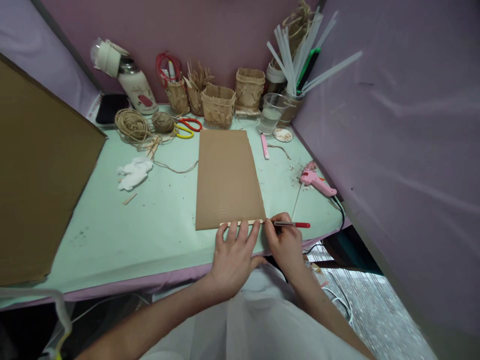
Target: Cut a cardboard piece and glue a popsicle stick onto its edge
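Observation:
A brown cardboard sheet (229,180) lies on the table in front of me. Along its near edge rests a flat wooden craft stick (252,222). My left hand (234,255) has its fingers spread, their tips pressing on the stick. My right hand (288,247) is closed around a pen (302,225) with a red end. The pen lies almost level, its red end pointing right. Its tip, mostly hidden by my fingers, is near the sheet's lower right corner, by the stick's right end.
A pink glue gun (317,181) lies at the right, with a pink cutter (264,146) farther back. Twine balls (133,125), scissors (187,127) and white cloth (135,173) are on the left. Decorated containers (218,107) and a water cup (270,117) line the back. Large cardboard (41,175) stands left.

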`<action>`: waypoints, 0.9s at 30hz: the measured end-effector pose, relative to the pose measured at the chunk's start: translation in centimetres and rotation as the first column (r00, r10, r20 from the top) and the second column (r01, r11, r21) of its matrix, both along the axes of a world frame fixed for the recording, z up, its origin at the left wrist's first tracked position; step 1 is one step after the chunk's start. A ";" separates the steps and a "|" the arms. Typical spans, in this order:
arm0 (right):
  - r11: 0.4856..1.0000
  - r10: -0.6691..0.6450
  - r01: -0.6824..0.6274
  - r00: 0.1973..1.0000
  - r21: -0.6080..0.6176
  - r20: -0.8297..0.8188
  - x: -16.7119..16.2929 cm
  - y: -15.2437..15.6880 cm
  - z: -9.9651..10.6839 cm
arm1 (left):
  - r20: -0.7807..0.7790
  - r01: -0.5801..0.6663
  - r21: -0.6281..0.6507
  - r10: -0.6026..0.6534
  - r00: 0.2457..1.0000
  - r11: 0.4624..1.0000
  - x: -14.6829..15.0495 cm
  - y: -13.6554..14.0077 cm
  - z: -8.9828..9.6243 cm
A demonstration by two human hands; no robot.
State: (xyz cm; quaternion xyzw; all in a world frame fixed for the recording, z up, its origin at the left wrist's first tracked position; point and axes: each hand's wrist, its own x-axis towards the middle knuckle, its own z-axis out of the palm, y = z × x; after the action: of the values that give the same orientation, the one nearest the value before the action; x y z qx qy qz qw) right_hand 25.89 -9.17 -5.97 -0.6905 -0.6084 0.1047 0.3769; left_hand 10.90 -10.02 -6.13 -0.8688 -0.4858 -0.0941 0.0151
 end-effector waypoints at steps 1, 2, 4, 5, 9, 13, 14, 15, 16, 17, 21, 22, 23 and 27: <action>1.000 0.001 -0.001 1.000 0.004 -0.002 0.0 0.0 0.0 | 0.000 0.001 0.000 -0.001 1.000 1.000 0.0 0.0 0.0; 1.000 0.002 -0.002 1.000 0.011 -0.005 0.0 0.0 0.1 | 0.001 0.002 0.000 -0.002 1.000 1.000 0.0 0.0 0.0; 1.000 0.003 -0.002 1.000 0.026 -0.016 -0.1 0.0 0.2 | 0.002 0.004 0.007 -0.004 1.000 1.000 0.0 0.0 0.1; 0.999 0.004 -0.003 1.000 0.032 -0.022 -0.2 0.0 0.3 | 0.001 0.004 0.011 -0.004 1.000 1.000 0.0 0.0 0.1; 1.000 0.007 -0.007 1.000 0.026 -0.019 -0.2 0.0 0.1 | -0.002 0.005 0.020 -0.005 1.000 1.000 0.0 0.0 0.1; 1.000 0.007 -0.007 1.000 0.019 -0.020 0.0 0.0 0.1 | 0.002 0.004 0.021 -0.004 1.000 1.000 0.0 0.0 0.1; 0.999 -0.002 0.004 0.999 0.039 -0.036 0.0 -0.1 0.2 | 0.003 0.004 0.020 -0.004 1.000 1.000 0.0 0.0 0.1; 0.998 -0.016 0.020 0.998 0.067 -0.058 0.0 -0.3 0.4 | 0.004 0.006 0.019 -0.006 1.000 1.000 0.0 0.0 0.1; 0.995 -0.027 0.034 0.997 0.098 -0.078 0.0 -0.4 0.6 | 0.004 0.007 0.020 -0.007 1.000 1.000 0.0 0.0 0.1; 0.991 -0.029 0.040 0.996 0.128 -0.089 0.0 -0.6 0.8 | 0.004 0.007 0.020 -0.007 1.000 1.000 0.0 0.0 0.1; 0.976 0.121 -0.122 0.993 0.178 0.015 0.1 -1.2 0.9 | 0.014 0.009 0.030 -0.010 1.000 1.000 0.0 0.0 0.0; 0.968 0.179 -0.189 0.981 0.163 0.070 0.2 -1.2 0.7 | 0.013 0.008 0.034 -0.009 1.000 0.999 0.0 0.0 -0.1; 0.959 0.227 -0.244 0.966 0.144 0.123 0.4 -1.3 0.4 | 0.012 0.007 0.039 -0.008 1.000 0.999 0.0 -0.1 -0.1; 0.945 0.281 -0.313 0.927 0.098 0.250 0.9 -1.4 -1.0 | -0.007 0.012 0.062 -0.012 1.000 0.998 -0.1 -0.2 -0.2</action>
State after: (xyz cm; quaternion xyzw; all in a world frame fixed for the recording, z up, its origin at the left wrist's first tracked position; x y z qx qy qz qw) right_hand 26.83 -10.52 -6.94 -0.5705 -0.7516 0.0372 0.3290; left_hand 10.82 -10.17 -6.29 -0.8712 -0.4773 -0.1064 0.0430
